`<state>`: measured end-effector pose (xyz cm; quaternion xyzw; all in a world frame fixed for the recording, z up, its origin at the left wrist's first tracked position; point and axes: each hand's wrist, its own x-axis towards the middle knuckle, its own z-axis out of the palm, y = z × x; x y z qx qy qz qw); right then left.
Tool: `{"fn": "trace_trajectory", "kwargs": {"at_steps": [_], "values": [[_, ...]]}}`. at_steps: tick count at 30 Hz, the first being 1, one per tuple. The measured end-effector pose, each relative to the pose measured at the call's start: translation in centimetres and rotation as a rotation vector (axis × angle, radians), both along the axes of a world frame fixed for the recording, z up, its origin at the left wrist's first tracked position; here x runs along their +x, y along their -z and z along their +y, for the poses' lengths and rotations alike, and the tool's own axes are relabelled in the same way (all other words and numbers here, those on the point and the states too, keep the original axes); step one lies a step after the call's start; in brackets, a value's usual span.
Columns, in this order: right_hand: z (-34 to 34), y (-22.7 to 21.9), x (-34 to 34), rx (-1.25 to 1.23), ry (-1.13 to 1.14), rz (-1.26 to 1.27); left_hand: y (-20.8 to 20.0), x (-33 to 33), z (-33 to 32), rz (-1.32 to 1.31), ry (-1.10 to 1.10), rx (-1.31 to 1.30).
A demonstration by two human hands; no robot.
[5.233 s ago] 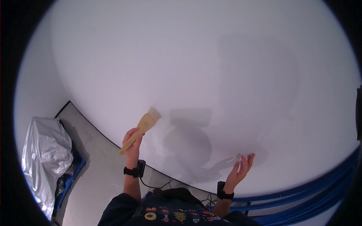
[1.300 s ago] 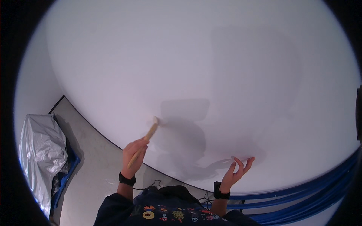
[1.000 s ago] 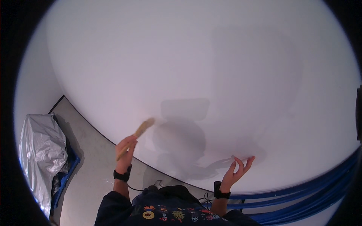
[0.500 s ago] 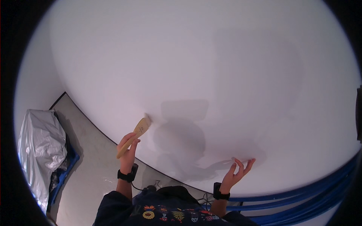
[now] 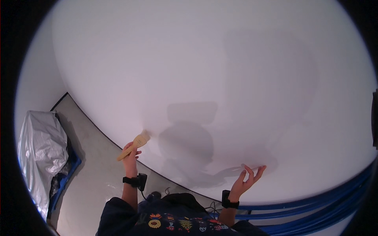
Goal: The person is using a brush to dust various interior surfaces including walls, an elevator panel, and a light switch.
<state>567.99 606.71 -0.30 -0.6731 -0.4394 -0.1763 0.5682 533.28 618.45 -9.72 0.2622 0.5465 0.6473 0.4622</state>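
Note:
A flat paintbrush (image 5: 139, 141) with a pale wooden handle is gripped in my left hand (image 5: 131, 155). Its light bristles point up and right and meet the white wall (image 5: 138, 70), or lie very near it. Further right, my right hand (image 5: 247, 182) has its fingers spread, with the fingertips at the lower part of the wall and nothing held. Each wrist wears a black strap with a small box. Shadows of my head and arms fall on the white surface.
At the left, a silver plastic sheet (image 5: 45, 147) covers something above a blue edge (image 5: 69, 179) on the grey floor (image 5: 90, 173). Blue bars or tubes (image 5: 311, 215) curve along the lower right. A dark strip borders the wall's base, and thin black cables hang by my body.
The paintbrush in my left hand has moved down and slightly left along the wall, and its handle is tilted flatter. My right hand stays almost where it was.

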Motion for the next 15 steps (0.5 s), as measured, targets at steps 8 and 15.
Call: {"fn": "trace_trajectory", "kwargs": {"at_steps": [8, 15], "values": [[0.0, 1.1, 0.9, 0.006, -0.002, 0.01, -4.1, 1.5, 0.2, -0.023, 0.063, 0.086], [-0.3, 3.6, 2.4, -0.032, -0.004, 0.016, -7.4, 3.5, -0.2, -0.144, -0.003, 0.49]]}}
